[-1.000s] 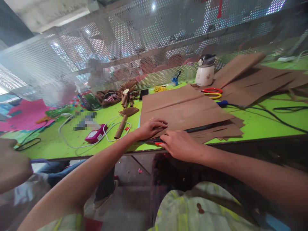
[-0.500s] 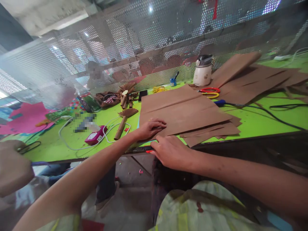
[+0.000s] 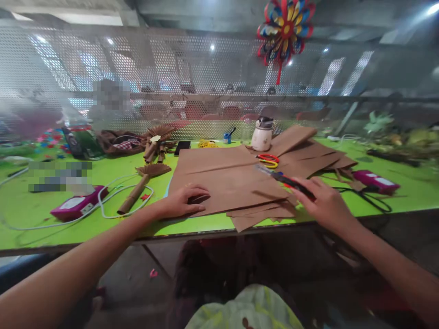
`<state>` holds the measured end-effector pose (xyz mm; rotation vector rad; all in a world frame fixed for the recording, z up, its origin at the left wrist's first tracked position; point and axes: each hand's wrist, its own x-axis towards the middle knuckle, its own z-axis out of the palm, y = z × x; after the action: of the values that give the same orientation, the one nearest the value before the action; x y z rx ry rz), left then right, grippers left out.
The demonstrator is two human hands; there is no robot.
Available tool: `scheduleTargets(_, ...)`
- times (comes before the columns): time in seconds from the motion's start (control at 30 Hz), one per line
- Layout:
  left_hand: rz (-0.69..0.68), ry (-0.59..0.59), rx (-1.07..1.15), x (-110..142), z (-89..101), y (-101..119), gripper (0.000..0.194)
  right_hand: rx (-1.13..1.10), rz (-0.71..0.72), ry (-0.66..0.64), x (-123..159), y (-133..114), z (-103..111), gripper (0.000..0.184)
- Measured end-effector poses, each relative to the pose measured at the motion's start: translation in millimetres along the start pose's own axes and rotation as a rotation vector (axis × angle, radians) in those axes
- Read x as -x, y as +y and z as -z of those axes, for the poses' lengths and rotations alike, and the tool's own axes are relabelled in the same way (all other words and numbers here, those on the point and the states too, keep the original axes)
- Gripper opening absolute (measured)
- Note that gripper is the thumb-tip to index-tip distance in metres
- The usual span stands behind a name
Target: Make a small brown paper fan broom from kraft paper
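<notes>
R hand [image 3: 325, 201]: fingers closed on rear of cutter [image 3: 297, 185] (blk/red grip; looks like a knife). Tip points L, over R side of sheet; can't tell if it's touching or how much blade is out.
Cutter risk: held well back from tip, so a loose grip could let it swing & nick the sheet. Prob. the main hazard.
L hand [image 3: 185, 199]: palm down on sheet's near L corner, fingers loosely curled, gripping nothing. Only 1 hand steadies the paper; light pressure there could let it pivot. Fingers would be in harm's way if tip swept L.
Brown sheet [image 3: 222, 180]: flat-ish on green table [image 3: 202, 224], crease across its upper part. Crease could lift or catch an edge.
Lower sheets [image 3: 245, 221]: poke out at near R, uneven, 1 corner at table's near edge. A sleeve or arm brushing it could drag the stack askew; a deep cut could go thru >1 layer.
Scissors [image 3: 269, 164]: red/yellow handles by sheet's far R edge, near cutter tip; a sideways knock could clash the 2 tools.
White bottle [image 3: 262, 138]: upright, far side, beside more brown paper [image 3: 303, 155]. Tugging that paper could tip it; a leak would prob. spoil sheets.
</notes>
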<state>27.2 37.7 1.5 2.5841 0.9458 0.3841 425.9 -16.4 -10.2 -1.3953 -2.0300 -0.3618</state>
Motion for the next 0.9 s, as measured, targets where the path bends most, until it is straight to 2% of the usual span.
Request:
scheduleTargets(0.07, 0.037, -0.029, -0.025, -0.9, 3.4, 4.5, 0.047, 0.142, -0.109, 0.033, -9.0, 40.3, -9.4, 0.037)
scheduleTargets(0.13, 0.081, -0.062, -0.070, -2.5, 7.1, 8.3, 0.051, 0.211, -0.184, 0.002, -14.7, 67.0, -22.9, 0.037)
scheduleTargets(0.2, 0.117, -0.097, -0.112, -4.9, 10.6, 10.7, 0.052, 0.255, -0.201, -0.052, -16.5, 78.9, -37.0, 0.039)
scheduleTargets(0.27, 0.143, -0.129, -0.121, -8.6, 13.5, 11.2, 0.051, 0.266, -0.167, -0.096, -16.4, 78.7, -47.4, 0.036)
scheduleTargets(0.4, 0.143, -0.157, -0.085, -22.4, 16.5, 5.2, 0.046, 0.253, -0.079, -0.099, -23.0, 56.6, -48.0, 0.034)
scheduleTargets(0.47, 0.146, -0.161, -0.090, -32.1, 15.6, 0.1, 0.042, 0.145, 0.030, -0.048, -34.6, 38.2, -41.8, 0.032)
scheduleTargets(0.5, 0.164, -0.162, -0.097, -36.9, 14.5, -2.4, 0.040, 0.043, 0.111, -0.079, -42.4, 27.3, -39.2, 0.030)
scheduleTargets(0.53, 0.198, -0.152, -0.100, -41.2, 13.0, -4.5, 0.038, -0.063, 0.176, -0.132, -51.2, 15.6, -37.8, 0.027)
scheduleTargets(0.6, 0.267, -0.114, -0.097, -47.7, 9.0, -7.7, 0.035, -0.187, 0.292, -0.321, -70.0, -8.5, -39.8, 0.028)
scheduleTargets(0.7, 0.331, -0.037, -0.100, -50.6, 3.0, -9.1, 0.030, -0.205, 0.331, -0.638, -95.5, -39.1, -53.3, 0.034)
scheduleTargets(0.8, 0.355, -0.022, -0.107, -48.7, 0.2, -7.0, 0.027, -0.240, 0.348, -0.769, -113.3, -54.6, -71.0, 0.035)
scheduleTargets(0.9, 0.371, -0.046, -0.102, -47.5, 1.4, -3.3, 0.026, -0.300, 0.348, -0.893, -124.3, -55.7, -84.8, 0.034)
